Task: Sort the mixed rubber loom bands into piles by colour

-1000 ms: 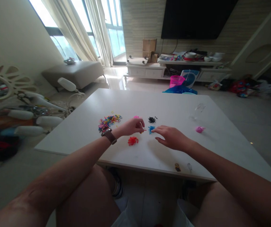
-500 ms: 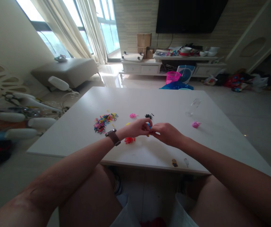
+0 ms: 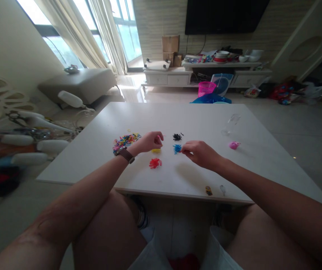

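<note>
My left hand [image 3: 150, 141], fingers curled, hovers over the small yellow rubber-band pile [image 3: 156, 150] and mostly covers the pink pile behind it. Whether its fingertips hold anything is too small to see. My right hand [image 3: 199, 153] is pinched just right of the blue rubber-band pile [image 3: 177, 149]; a tiny reddish bit shows at its fingertips, too small to name. Black rubber bands [image 3: 177, 137] lie beyond the blue ones, red rubber bands [image 3: 155, 163] on the near side. A larger mixed-colour heap of rubber bands [image 3: 125, 141] spreads behind my left wrist.
The white table [image 3: 146, 116] also bears a pink toy-like piece [image 3: 234, 145], clear plastic items [image 3: 234, 119], a yellow cartoon charm [image 3: 208, 190] and a small clear piece [image 3: 222, 190] near its front edge. A white lamp [image 3: 70, 99] stands at the left.
My hands were together over the blue pile and have parted. The left hand moved left to the yellow and pink piles; the right shifted slightly right, uncovering the blue bands.
</note>
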The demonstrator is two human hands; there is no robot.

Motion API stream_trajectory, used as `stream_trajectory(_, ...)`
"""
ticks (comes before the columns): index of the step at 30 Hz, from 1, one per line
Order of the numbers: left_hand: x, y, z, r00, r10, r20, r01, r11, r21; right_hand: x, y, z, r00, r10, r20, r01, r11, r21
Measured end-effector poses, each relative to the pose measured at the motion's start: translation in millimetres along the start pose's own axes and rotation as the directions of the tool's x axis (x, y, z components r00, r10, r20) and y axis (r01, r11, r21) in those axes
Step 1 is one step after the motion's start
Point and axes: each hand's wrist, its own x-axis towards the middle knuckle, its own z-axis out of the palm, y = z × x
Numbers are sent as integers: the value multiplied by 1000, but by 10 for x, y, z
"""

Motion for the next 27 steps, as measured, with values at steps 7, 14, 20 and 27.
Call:
stream_trajectory(7, -89, -258, -154, 971, -146, -191, 183, 965, 190, -11, -19, -28, 1000, -17, 19, 17, 1000, 3)
stream_trajectory(14, -109, -223, -169, 976, -92, -199, 141, 958, 248, -23, -30, -26, 999, -20, 36, 19, 1000, 5)
stream_trajectory(20, -119, -49, -139, 995, 7, -100, 8, 988, 155, -29, -1, 0, 999, -35, 42, 34, 999, 11)
stream_trajectory(27, -119, 353, 236, 958, 188, 217, -195, 981, 11, -23, -20, 23, 996, -70, 58, 70, 998, 4)
